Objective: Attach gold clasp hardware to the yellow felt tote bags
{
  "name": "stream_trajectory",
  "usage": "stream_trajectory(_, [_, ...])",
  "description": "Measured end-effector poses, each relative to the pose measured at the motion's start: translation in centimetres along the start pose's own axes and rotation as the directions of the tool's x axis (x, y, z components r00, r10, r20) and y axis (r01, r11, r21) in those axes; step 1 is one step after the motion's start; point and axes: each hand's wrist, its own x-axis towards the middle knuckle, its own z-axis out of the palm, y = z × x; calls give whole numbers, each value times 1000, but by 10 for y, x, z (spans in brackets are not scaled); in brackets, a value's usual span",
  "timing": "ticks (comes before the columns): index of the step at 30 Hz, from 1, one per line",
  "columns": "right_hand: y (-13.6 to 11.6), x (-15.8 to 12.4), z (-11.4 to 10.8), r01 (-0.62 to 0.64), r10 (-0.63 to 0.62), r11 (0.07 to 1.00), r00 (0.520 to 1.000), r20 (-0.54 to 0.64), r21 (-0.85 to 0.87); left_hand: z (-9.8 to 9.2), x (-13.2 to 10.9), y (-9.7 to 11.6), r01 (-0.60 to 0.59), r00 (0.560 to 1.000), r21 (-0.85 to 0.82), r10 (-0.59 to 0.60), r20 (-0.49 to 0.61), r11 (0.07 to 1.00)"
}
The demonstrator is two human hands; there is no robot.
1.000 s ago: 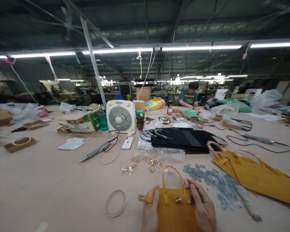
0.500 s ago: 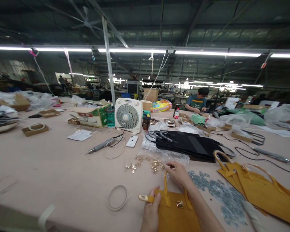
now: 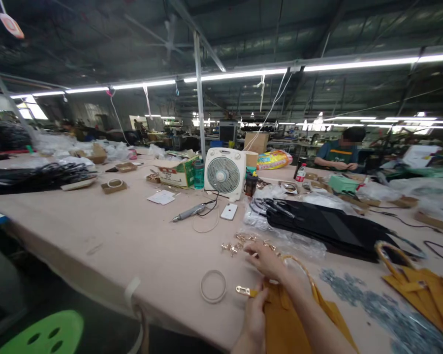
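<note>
A mustard-yellow handbag (image 3: 286, 319) lies at the table's front edge, partly hidden by my right forearm. My left hand (image 3: 256, 309) is closed on its left side, thumb on top, by a short yellow strap that ends in a gold metal plate (image 3: 242, 290). The bag's curved handle (image 3: 303, 268) rises right of my right wrist. My right hand (image 3: 265, 259) reaches over small gold metal fittings (image 3: 231, 248), its fingers slightly bent and apart. I make out nothing between them.
A roll of tape (image 3: 213, 286) lies left of the bag. Beyond are a phone (image 3: 229, 211), a grey electric screwdriver (image 3: 190, 212) and a box fan (image 3: 224, 173). Black bags (image 3: 325, 221), grey metal pieces (image 3: 376, 300) and more yellow bags (image 3: 424, 295) lie rightward. A co-worker (image 3: 341, 150) sits across.
The view has swung left, bringing in a green stool. My right hand has moved from the bag's handle to over the gold fittings. My left hand keeps its hold on the bag.
</note>
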Motion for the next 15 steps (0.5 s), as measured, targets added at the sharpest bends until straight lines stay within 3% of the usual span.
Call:
stream_trajectory(4, [-20,16,18,24,-24,1000,999,24,-20,5,-2,4,69,996,-143,-75,-41,987])
stream_trajectory(10, [-37,19,32,-74,70,993,996,-55,-87,14,-8,12,210,962,-153,-232,-147,966])
stream_trajectory(13, [-40,15,31,-113,101,986,991,-93,-125,7,-1,14,259,914,-130,-287,-289,957])
stream_trajectory(15, [-36,17,27,-123,107,981,988,-109,-148,-3,12,13,263,909,-103,-282,-308,959])
